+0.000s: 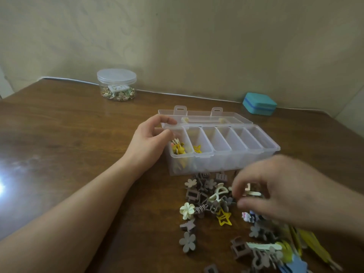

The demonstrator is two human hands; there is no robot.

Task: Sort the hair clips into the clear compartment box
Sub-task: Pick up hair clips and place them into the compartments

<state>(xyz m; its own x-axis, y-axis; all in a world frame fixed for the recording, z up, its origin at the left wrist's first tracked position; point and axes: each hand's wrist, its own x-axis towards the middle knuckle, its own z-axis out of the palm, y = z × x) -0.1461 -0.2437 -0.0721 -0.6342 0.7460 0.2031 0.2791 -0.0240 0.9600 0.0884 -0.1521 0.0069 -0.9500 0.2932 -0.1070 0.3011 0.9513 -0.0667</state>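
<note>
Six compartments in the clear box [220,146], lid laid open behind, mid-table.
Yellow clips [179,148] sit in the box's leftmost slot, a yellow star clip [197,148] in the next one. Left hand [151,142] curls thumb and fingers round the box's left end. In front of the box, a loose pile of hair clips [208,201]; the right hand [275,192] hovers over it, blurred, fingers bent — pinching or not, can't tell. Behind the box: round jar [116,84] far left, teal case [259,103] right.
</note>
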